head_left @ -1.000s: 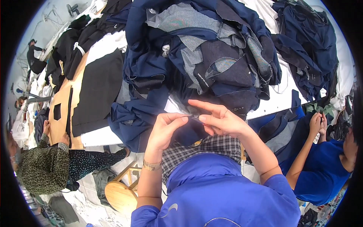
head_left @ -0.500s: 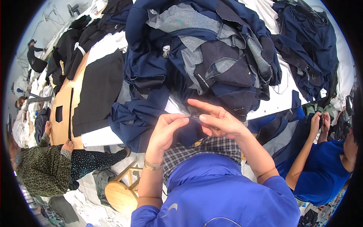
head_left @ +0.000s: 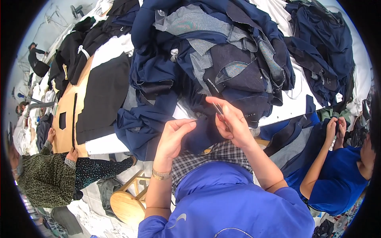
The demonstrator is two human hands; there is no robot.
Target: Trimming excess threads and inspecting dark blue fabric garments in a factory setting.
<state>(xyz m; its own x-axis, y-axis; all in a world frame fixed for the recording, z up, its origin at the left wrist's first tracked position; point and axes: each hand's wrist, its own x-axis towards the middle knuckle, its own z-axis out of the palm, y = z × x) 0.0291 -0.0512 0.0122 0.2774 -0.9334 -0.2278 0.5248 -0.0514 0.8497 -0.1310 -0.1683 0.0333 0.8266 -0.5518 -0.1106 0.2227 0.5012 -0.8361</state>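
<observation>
My left hand (head_left: 173, 137) pinches a fold of a dark navy garment (head_left: 200, 135) that lies over my lap at the table's near edge. My right hand (head_left: 232, 121) holds small metal thread snips (head_left: 219, 110), their tips pointing up and away from the fabric. The two hands sit close together, a few centimetres apart. A gold bracelet circles my left wrist. The garment runs up onto the white table (head_left: 295, 101) into a big heap of navy and grey clothing (head_left: 210, 59).
A second navy pile (head_left: 323, 43) lies at the table's far right. A person in blue (head_left: 337, 174) works cloth at my right. A person in a patterned top (head_left: 47, 178) stands left by black fabric (head_left: 101, 99) and cardboard. A wooden stool (head_left: 127, 202) stands below.
My right hand has lifted and turned slightly, bringing the snips up away from the fabric. My left hand keeps its pinch on the navy garment.
</observation>
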